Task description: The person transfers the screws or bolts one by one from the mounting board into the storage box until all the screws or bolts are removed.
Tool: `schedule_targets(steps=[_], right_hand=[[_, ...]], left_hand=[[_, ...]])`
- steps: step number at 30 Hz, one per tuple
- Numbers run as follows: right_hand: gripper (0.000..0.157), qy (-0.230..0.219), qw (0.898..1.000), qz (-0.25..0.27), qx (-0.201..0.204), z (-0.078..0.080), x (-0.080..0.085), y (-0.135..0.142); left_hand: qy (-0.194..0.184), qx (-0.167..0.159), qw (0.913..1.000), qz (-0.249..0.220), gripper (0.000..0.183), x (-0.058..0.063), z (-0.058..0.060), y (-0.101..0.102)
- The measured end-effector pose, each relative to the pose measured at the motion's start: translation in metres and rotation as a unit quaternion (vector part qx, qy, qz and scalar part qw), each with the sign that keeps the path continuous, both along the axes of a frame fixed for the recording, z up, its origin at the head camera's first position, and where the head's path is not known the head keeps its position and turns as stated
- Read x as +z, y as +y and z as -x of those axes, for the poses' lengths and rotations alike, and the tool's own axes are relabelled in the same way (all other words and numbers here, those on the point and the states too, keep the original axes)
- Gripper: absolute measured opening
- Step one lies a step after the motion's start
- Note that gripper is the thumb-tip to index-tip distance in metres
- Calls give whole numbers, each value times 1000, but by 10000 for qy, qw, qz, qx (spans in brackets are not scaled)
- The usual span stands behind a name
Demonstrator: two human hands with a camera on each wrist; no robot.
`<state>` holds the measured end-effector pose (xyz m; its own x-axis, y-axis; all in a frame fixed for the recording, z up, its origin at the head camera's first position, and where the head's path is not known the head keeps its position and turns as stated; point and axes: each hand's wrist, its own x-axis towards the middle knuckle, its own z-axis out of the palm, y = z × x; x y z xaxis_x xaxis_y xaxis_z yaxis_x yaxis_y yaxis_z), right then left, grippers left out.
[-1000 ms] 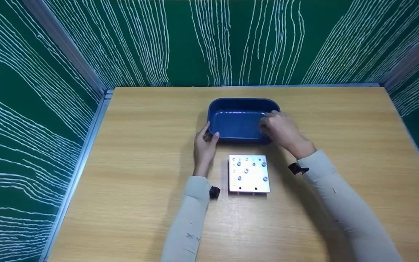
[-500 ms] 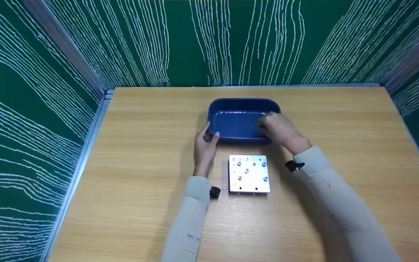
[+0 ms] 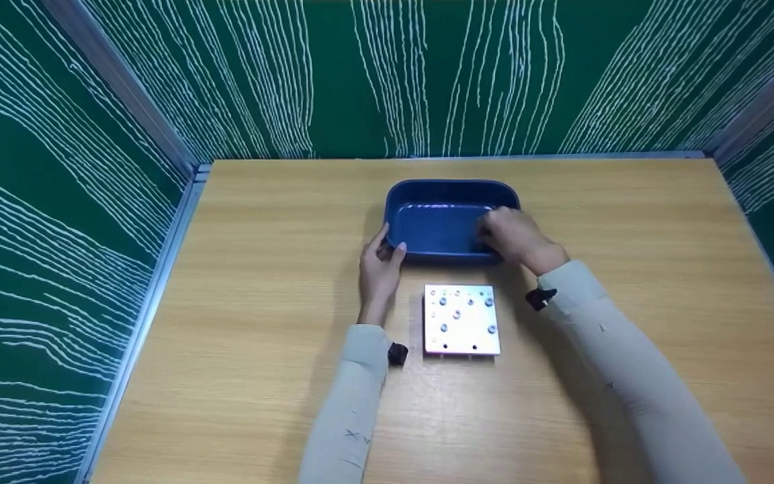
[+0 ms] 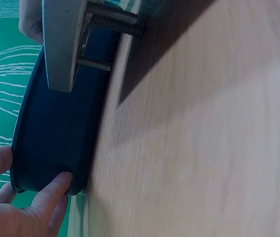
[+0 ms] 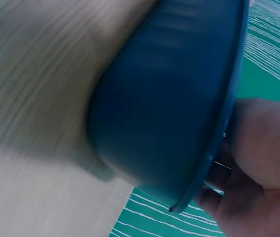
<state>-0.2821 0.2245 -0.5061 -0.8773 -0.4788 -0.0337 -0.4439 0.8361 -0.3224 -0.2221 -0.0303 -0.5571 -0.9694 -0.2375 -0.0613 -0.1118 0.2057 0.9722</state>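
A dark blue plastic bin (image 3: 431, 232) stands on the table toward the back. My left hand (image 3: 379, 272) grips its front left corner; in the left wrist view the fingers (image 4: 56, 190) press on the bin's outer wall and the thumb meets its rim. My right hand (image 3: 511, 232) reaches over the right rim into the bin, its fingers bent downward. Whatever those fingertips touch or hold is hidden, and the right wrist view shows the hand behind the bin wall. In front of the bin is a square metal plate (image 3: 461, 339) with several bolts in it.
The wooden table (image 3: 259, 289) extends around the bin and plate. Green panels (image 3: 333, 81) with white wavy lines enclose the back and sides, joined by grey metal frame bars. Bolt shanks (image 4: 95, 64) stick out under the plate in the left wrist view.
My right hand has lowered slightly to the left inside the bin, and its forearm has swung a little left. The left hand, bin and plate stay nearly in place.
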Motion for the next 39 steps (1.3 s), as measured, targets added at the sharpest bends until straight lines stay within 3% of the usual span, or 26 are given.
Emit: schedule_targets(steps=[8,30,39], right_hand=[[17,40,10000,-85,26,5,-6,1],[20,-589,9979,-246,-77,15,-8,1],[22,-790,9958,-407,-218,19,-8,-4]], left_hand=[[192,-83,9996,-176,54,-1,0,0],[-34,-23,10000,-39,55,-1,0,1],[315,-31,9991,-298,55,-3,0,1]])
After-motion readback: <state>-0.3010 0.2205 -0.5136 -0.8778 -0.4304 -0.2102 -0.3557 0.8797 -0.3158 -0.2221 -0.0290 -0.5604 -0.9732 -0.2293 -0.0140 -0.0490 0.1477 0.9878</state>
